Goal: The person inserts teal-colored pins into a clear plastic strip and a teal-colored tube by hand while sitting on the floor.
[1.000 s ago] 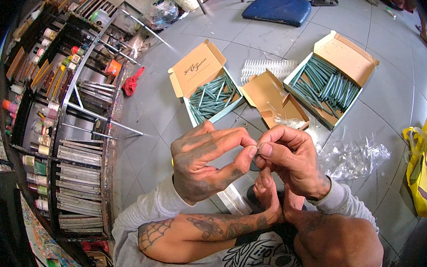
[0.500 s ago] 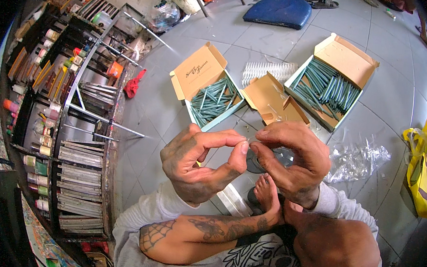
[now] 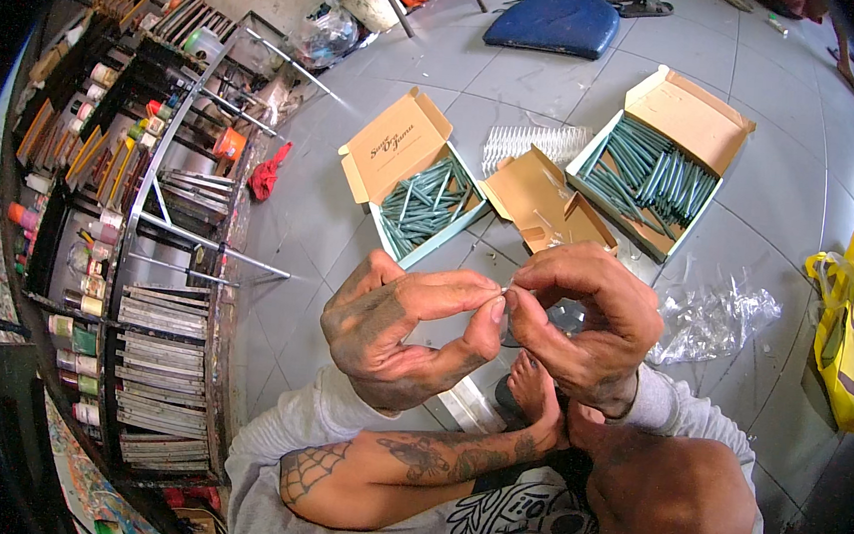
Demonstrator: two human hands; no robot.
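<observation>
My left hand [image 3: 397,330] and my right hand [image 3: 589,315] meet in front of me, thumb and forefinger of each pinched together. A tiny pale piece [image 3: 505,290] shows between the fingertips, too small to name. Beyond my left hand stands an open cardboard box [image 3: 396,147] with many thin dark-green sticks [image 3: 424,204] lying loosely in it. Farther right, a second open box [image 3: 682,116] holds more such sticks [image 3: 647,174]. Between these boxes lies a smaller brown box [image 3: 538,197], with small clear pieces in it. My right hand partly covers a round clear item [image 3: 569,316].
A clear ridged plastic tray [image 3: 535,147] lies behind the small box. Crumpled clear plastic [image 3: 719,320] and a yellow bag [image 3: 846,335] are on the right. A shelf rack [image 3: 166,211] with bottles and frames lines the left. A blue cushion [image 3: 551,24] lies at the back.
My left hand has shifted slightly right, its fingertips now closer to those of my right hand. The tiny pale piece shows between them. The boxes have stayed in place.
</observation>
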